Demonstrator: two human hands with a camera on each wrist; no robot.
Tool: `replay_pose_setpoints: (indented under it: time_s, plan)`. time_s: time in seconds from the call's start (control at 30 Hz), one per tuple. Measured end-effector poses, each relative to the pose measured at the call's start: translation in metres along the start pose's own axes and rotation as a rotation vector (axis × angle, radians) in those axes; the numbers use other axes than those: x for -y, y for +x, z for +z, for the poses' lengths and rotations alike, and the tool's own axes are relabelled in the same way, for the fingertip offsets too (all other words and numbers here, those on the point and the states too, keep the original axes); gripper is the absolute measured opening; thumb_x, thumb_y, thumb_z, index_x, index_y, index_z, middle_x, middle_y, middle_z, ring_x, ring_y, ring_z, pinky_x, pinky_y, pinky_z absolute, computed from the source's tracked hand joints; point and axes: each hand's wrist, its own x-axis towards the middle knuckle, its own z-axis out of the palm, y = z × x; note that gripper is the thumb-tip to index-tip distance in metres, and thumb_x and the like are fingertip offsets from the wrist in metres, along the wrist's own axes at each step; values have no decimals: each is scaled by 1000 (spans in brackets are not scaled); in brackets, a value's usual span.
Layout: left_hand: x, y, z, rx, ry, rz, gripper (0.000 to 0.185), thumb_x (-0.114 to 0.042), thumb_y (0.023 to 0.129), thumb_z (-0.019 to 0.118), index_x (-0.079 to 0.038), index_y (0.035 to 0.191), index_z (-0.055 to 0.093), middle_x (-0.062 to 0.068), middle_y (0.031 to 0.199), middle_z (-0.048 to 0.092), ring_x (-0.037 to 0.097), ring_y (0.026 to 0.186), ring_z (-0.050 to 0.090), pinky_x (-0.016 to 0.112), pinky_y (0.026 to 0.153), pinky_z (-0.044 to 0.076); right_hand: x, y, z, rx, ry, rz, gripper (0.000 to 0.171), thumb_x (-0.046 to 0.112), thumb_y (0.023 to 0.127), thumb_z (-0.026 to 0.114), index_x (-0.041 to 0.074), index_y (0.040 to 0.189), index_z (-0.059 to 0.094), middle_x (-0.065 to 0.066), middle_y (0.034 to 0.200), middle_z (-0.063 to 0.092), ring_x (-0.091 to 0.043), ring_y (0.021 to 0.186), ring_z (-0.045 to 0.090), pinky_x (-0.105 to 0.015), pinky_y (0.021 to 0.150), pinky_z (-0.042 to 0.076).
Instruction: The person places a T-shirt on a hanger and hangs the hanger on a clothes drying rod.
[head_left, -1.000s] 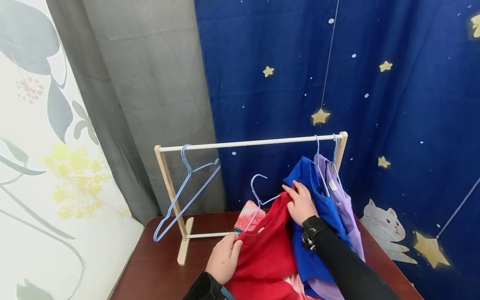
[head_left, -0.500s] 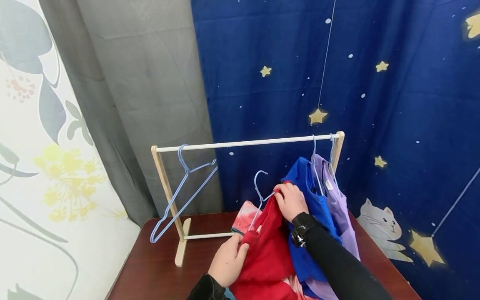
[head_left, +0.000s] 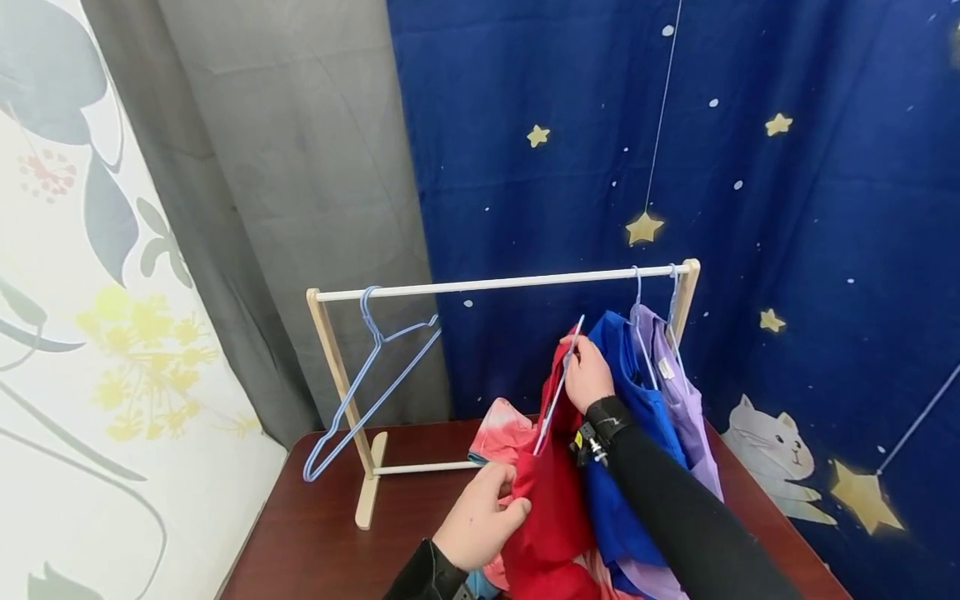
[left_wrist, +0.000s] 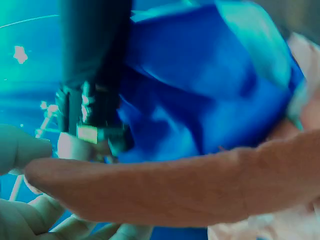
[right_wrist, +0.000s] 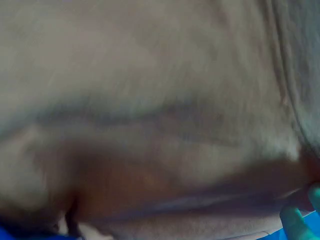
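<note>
In the head view, a red shirt (head_left: 551,500) hangs between both hands with a pale blue clothes hanger (head_left: 552,408) at its neckline, turned nearly edge-on. My right hand (head_left: 588,375) grips the upper shoulder by the hanger. Lower down, my left hand (head_left: 483,512) pinches the shirt's near edge between thumb and fingers. The left wrist view has the shirt's folded edge (left_wrist: 165,192), brownish there, running to the fingers (left_wrist: 37,212). Blurred cloth (right_wrist: 160,75) fills most of the right wrist view. The right fingertips are partly hidden by cloth.
A clothes rack (head_left: 480,286) stands on the brown table (head_left: 315,533). Empty blue hangers (head_left: 367,392) hang at its left; a blue garment (head_left: 630,492) and a purple garment (head_left: 686,400) at its right. A pink-and-white garment (head_left: 501,425) lies behind the shirt. Curtains (head_left: 525,208) stand behind.
The right hand has lifted the red shirt's shoulder and turned shirt and hanger edge-on. The left hand has shifted right with the shirt's near edge, and the shirt looks narrower.
</note>
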Motion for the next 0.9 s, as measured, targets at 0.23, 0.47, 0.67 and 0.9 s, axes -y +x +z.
replay_pose_setpoints:
  time_s: [0.23,0.47,0.67,0.9]
  plan:
    - [-31,29,3,25,-225,77,13,-12,93,64,-8,103,57,-1,98,59,6,70,55,23,68,45,8,26,-21,70,98,177,37,18,108,44,4,143,49,-21,142,54,-33,130,50,-44,111,34]
    - [-42,56,15,12,-303,76,22,-15,95,68,-4,111,59,0,94,62,8,74,58,24,68,47,8,27,-30,178,199,218,57,29,110,40,10,161,21,-18,160,32,-30,147,32,-43,119,22]
    - [-46,72,29,-17,-287,107,26,-17,96,68,-1,114,59,2,99,59,8,76,57,23,70,46,-2,21,-32,245,188,190,64,25,109,43,11,163,10,-26,156,36,-37,143,37,-50,116,26]
    - [-46,82,52,-29,-355,70,26,-13,96,67,2,114,57,3,100,62,5,76,61,22,70,49,-22,11,-29,276,215,109,71,13,102,52,10,162,15,-27,156,35,-44,138,42,-54,112,33]
